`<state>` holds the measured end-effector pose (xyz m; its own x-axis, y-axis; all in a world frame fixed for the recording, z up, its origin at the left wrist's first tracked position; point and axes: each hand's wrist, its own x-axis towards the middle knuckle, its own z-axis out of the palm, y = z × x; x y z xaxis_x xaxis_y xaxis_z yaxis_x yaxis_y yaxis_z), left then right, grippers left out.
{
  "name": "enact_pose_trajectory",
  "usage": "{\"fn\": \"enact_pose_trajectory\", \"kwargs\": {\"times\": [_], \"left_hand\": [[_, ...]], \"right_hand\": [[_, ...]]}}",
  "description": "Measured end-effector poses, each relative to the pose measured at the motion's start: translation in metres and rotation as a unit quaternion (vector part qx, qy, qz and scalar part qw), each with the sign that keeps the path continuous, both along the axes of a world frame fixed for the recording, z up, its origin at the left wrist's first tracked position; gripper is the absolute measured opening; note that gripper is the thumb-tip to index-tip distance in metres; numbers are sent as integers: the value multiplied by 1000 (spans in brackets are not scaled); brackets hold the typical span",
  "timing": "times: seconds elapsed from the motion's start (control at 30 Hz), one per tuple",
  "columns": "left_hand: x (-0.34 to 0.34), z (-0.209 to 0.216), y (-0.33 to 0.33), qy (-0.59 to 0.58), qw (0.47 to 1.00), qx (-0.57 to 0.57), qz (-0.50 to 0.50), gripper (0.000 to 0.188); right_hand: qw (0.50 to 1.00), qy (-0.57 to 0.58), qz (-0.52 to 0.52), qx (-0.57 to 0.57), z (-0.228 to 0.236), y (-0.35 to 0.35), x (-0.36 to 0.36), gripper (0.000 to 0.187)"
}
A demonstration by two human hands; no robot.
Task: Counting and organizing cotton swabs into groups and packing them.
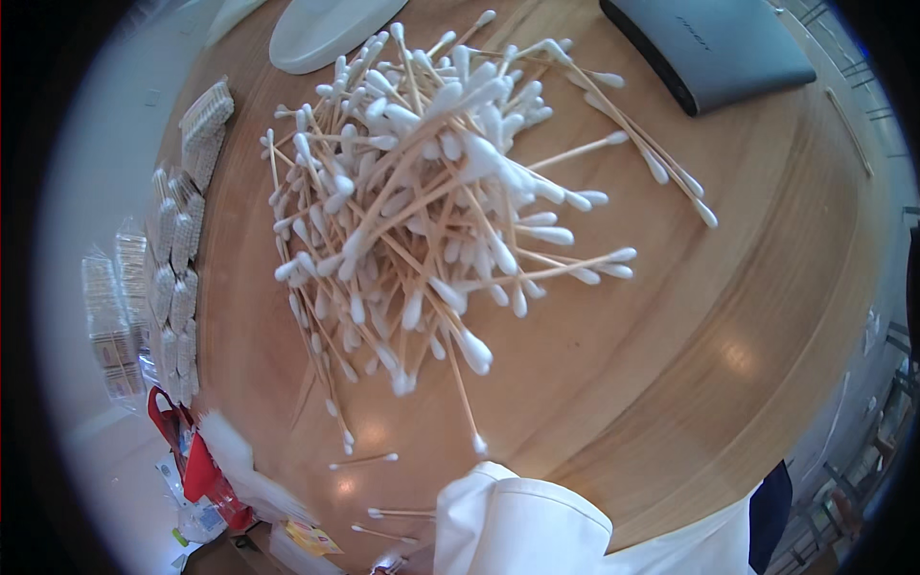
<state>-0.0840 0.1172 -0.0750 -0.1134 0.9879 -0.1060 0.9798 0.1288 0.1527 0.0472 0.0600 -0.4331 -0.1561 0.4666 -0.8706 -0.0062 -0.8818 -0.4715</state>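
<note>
A large loose heap of cotton swabs (431, 201), with wooden sticks and white tips, spreads over the round wooden table (671, 374). Neither of my hands shows. White cloth (537, 527), which looks like a sleeve, rises from the lower edge just below the heap. A single swab (466, 407) points down from the heap toward that cloth. A few short swabs (398, 513) lie to the cloth's left, and several longer ones (661, 153) stick out at the heap's upper right.
A grey box-shaped device (719, 53) and a white rounded base (331, 34) stand at the far side. Stacked swab bundles (182, 240) line the left, beside clear-wrapped packs (110, 316). A red bag (199, 470) lies lower left. One thin stick (849, 129) rests near the right edge.
</note>
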Motion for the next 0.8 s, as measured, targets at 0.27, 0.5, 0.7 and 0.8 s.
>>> {"fn": "enact_pose_trajectory", "kwargs": {"times": [0.27, 0.5, 0.7, 0.8], "left_hand": [[-22, 0, -21, 5, 999, -28, -18, 85], [-8, 26, -48, -31, 999, 11, -22, 85], [29, 59, -82, -100, 989, 108, -33, 84], [57, 67, -107, -147, 977, 148, -45, 84]], "right_hand": [[989, 67, 121, 55, 25, -20, -37, 27], [954, 70, 246, 154, 93, -7, -2, 27], [892, 4, 363, 271, 188, 8, 67, 27], [855, -45, 417, 305, 241, -12, 113, 27]]}}
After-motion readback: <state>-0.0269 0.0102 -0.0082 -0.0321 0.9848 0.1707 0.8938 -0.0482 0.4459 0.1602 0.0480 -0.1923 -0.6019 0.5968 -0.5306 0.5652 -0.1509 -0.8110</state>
